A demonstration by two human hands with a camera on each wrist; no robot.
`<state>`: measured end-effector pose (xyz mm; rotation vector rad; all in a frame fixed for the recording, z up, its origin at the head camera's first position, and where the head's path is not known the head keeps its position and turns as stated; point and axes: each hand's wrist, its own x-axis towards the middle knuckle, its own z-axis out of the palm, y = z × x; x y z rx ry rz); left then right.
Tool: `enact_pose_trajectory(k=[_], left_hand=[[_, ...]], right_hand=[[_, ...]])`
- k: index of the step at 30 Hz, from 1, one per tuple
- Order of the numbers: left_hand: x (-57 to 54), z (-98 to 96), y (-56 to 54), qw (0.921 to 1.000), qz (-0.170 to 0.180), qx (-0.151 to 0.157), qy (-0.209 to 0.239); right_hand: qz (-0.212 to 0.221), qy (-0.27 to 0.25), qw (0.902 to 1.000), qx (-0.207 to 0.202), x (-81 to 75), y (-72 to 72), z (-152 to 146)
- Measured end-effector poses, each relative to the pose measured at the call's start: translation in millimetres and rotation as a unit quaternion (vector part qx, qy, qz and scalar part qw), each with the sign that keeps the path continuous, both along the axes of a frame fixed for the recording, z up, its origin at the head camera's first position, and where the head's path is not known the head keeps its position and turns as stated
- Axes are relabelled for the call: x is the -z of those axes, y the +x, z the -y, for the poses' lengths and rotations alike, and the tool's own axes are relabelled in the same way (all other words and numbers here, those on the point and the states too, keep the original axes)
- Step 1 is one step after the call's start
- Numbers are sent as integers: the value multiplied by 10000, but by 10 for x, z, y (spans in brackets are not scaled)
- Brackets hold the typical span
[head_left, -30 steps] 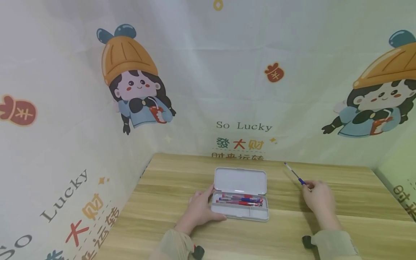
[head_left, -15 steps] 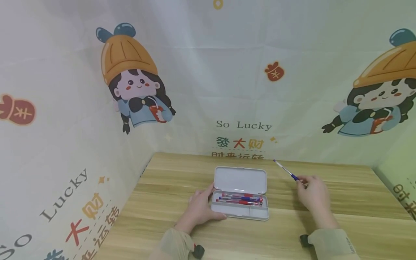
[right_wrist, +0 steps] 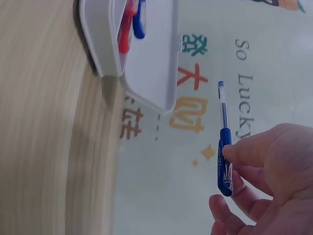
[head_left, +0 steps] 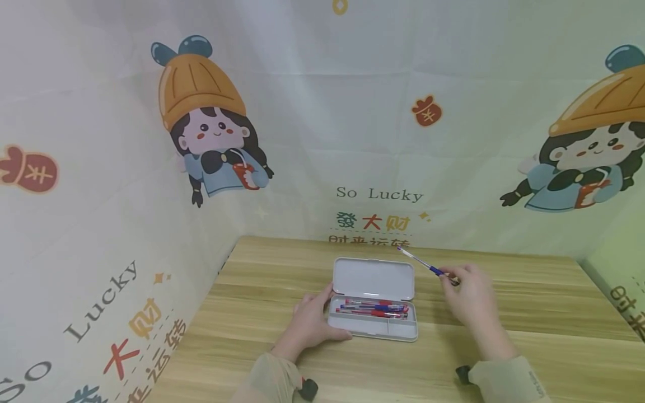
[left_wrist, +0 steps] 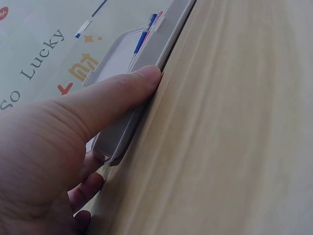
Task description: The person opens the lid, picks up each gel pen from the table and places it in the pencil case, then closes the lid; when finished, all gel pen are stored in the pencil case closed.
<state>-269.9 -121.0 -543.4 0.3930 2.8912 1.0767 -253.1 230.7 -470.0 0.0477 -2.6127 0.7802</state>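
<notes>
A pale grey pencil case lies with its lid raised on the wooden table. My left hand holds its left end, the thumb along the front wall and the other fingers behind the end. Between thumb and fingertips my right hand pinches a blue pen, up in the air to the right of the case. The pen's clear end with a blue tip points left and away. Inside the rear compartment lie several pens, among them a red pen and another blue pen.
Below the pens, the case's front compartment has a small divider. Behind and to the left of the table hangs a printed cloth with cartoon figures and lettering. A dark strap piece sits at the left cuff.
My right hand has moved left with the blue pen, bringing it closer to the case; the pen now slopes more flatly. The left hand and the case stay where they were.
</notes>
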Motion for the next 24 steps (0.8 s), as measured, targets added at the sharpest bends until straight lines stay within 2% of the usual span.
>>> enact_pose_trajectory(k=[6, 16, 24], left_hand=[[22, 3, -7, 10000, 1, -25, 0], [5, -7, -1, 10000, 55, -66, -6], [-6, -11, -2, 9999, 85, -69, -53]], right_hand=[[54, 129, 9994, -315, -14, 27, 204], [38, 357, 9959, -833, 100, 48, 516], [-298, 627, 9892, -1293, 251, 48, 664]])
